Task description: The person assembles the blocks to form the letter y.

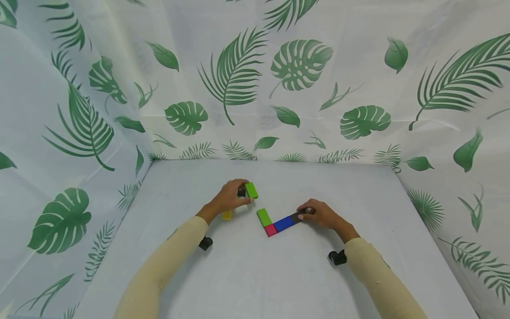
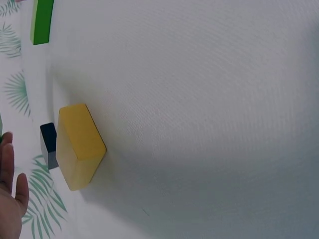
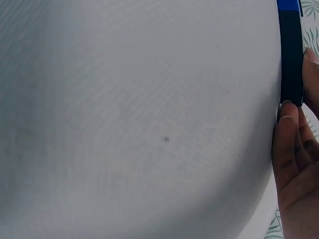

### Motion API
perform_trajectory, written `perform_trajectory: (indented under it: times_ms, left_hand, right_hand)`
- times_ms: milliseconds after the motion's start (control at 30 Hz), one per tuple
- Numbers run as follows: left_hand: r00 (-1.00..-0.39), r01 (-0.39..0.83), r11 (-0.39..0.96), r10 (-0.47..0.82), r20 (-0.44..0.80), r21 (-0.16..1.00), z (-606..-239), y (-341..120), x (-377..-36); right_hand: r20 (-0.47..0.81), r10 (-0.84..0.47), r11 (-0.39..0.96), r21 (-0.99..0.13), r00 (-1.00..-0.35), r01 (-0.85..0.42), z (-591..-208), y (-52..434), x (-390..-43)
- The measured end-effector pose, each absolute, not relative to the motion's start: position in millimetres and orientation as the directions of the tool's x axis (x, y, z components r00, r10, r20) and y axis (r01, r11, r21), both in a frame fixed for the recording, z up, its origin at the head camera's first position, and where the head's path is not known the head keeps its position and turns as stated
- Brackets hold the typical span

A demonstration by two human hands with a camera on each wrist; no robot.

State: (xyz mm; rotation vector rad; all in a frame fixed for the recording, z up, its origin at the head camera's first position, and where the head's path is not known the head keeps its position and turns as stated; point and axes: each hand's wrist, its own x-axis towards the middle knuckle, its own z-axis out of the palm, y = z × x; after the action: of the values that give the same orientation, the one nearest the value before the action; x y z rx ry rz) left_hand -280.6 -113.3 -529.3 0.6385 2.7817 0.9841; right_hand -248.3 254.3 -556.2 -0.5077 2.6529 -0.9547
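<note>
My left hand (image 1: 230, 196) pinches a lime-green block (image 1: 251, 190) between thumb and fingers. Close by that hand are a black block (image 1: 241, 193) and, under the wrist, a yellow block (image 1: 226, 215); the left wrist view shows the yellow block (image 2: 79, 144) in front of the dark one (image 2: 49, 144). My right hand (image 1: 322, 214) grips a dark brown block (image 1: 296, 216) at the outer end of a row. Alongside it lies a blue block (image 1: 283, 223), then a pink-red block (image 1: 270, 230) at the corner, with another lime-green block (image 1: 264, 217) angled away from it.
The blocks lie on a white-covered table (image 1: 259, 274). Leaf-patterned white curtains (image 1: 247, 128) hang behind and on both sides. Black wrist cameras (image 1: 206, 243) hang below the forearms, close above the tabletop.
</note>
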Motion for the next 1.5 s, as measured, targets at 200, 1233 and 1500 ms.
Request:
perform_trajectory:
  times_ms: [200, 1233, 1500]
  left_hand:
    - [-0.906, 0.33, 0.688, 0.423, 0.013, 0.646, -527, -112, -280]
    - [-0.914, 0.32, 0.622, 0.4, 0.061, 0.714, -532, -107, -271]
    - [-0.907, 0.353, 0.6, 0.409, 0.105, 0.718, -532, -107, -269]
  right_hand:
    - [-0.172, -0.407, 0.724, -0.659, -0.897, -0.202, -556, 257, -250]
    - [-0.167, -0.44, 0.689, -0.693, -0.882, -0.213, -551, 263, -245]
    - [-0.163, -0.449, 0.691, -0.686, -0.879, -0.226, -552, 261, -248]
